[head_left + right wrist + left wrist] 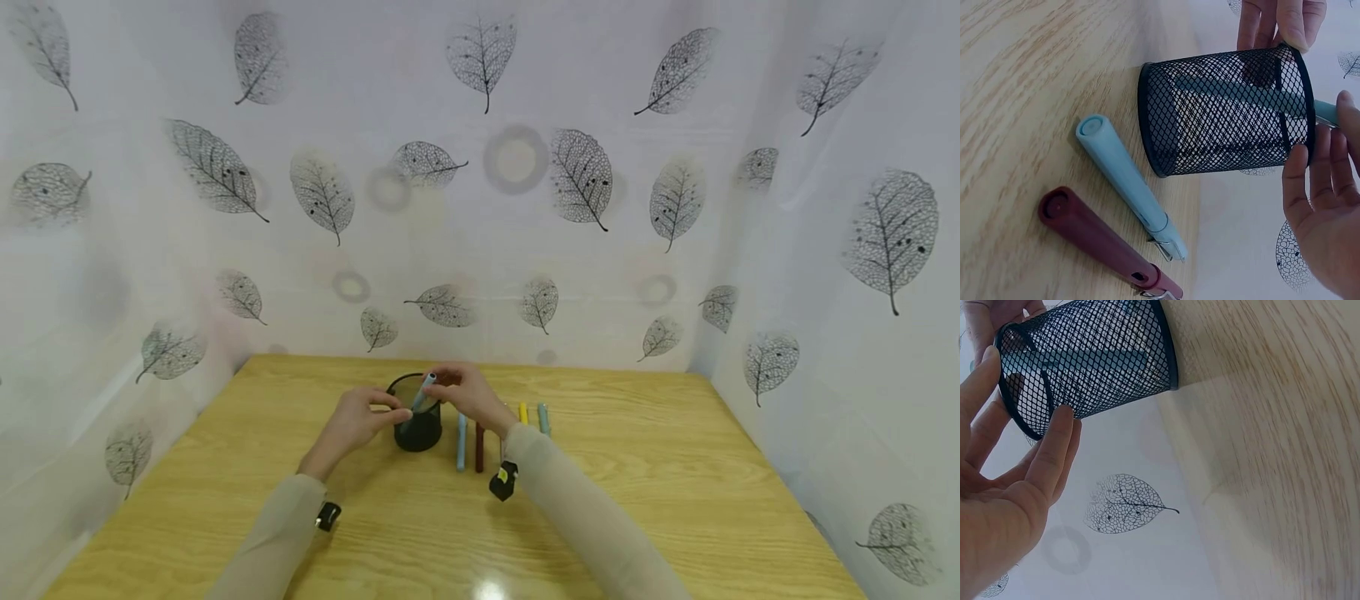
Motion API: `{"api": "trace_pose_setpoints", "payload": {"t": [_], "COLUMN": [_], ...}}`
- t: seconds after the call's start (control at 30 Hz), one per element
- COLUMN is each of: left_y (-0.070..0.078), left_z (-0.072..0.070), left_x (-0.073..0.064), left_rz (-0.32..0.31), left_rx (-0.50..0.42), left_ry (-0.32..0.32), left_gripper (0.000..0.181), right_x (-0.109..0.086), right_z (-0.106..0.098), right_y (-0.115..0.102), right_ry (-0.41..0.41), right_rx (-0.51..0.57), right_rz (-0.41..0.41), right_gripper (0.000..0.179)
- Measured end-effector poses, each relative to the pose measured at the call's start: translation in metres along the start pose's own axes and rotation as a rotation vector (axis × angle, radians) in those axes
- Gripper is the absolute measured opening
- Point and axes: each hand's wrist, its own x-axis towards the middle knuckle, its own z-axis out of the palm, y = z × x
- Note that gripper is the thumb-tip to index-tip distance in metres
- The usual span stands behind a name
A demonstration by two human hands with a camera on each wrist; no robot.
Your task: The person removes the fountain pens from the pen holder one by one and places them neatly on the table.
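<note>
A black mesh pen holder (418,433) stands upright on the wooden table. My left hand (360,417) grips its rim from the left, thumb at the edge and fingers along the mesh in the left wrist view. A blue-green pen (1327,112) leans inside the holder, its upper end sticking out over the rim. Above the opening, my right hand (468,392) pinches that end. Through the mesh, the pen's lower part (1097,360) shows. Just right of the holder lie a light blue pen (1125,175) and a dark red pen (1097,237), both capped with clips.
Farther right on the table (637,467) lie a yellow pen (523,412) and a grey-green pen (543,419), partly covered by the right forearm. Another pen between the red and yellow ones is mostly hidden. A leaf-patterned curtain (480,233) surrounds the table's back and sides.
</note>
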Motion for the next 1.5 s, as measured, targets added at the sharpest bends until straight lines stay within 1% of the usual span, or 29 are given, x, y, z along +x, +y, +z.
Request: {"api": "trace_pose_setpoints", "payload": {"t": [0.1,0.2,0.43,0.6,0.8,1.03,1.27,1.5], "left_y": [0.001,0.001,0.001,0.001,0.002,0.003,0.002,0.003], "left_z": [0.000,-0.001,0.000,0.000,0.000,-0.001,0.000,-0.001], "left_x": [0.000,-0.001,0.000,-0.001,-0.001,-0.001,-0.001,-0.001], "left_rz": [-0.003,-0.002,0.006,-0.008,-0.028,-0.040,-0.053,-0.028], "left_rx": [-0.004,-0.002,0.036,0.029,0.018,0.032,0.045,0.052], "left_ry": [0.002,0.009,0.014,0.012,0.005,-0.003,-0.001,-0.001], "left_gripper": [0.020,0.019,0.020,0.018,0.020,0.022,0.023,0.023], "right_x": [0.000,-0.001,0.000,-0.001,0.002,0.001,-0.002,-0.002], "right_z": [-0.001,-0.003,-0.008,-0.013,-0.022,-0.029,-0.035,-0.040], "right_y": [0.000,-0.001,0.000,-0.003,-0.003,-0.006,-0.008,-0.008], "right_ry": [0.051,0.103,0.183,0.220,0.255,0.296,0.300,0.295], "right_rx": [-0.023,-0.022,0.057,0.111,0.162,0.208,0.246,0.336], "right_rz": [-0.014,-0.033,-0.081,-0.118,-0.135,-0.113,-0.143,-0.135], "right_gripper": [0.021,0.022,0.021,0.018,0.021,0.021,0.020,0.022]}}
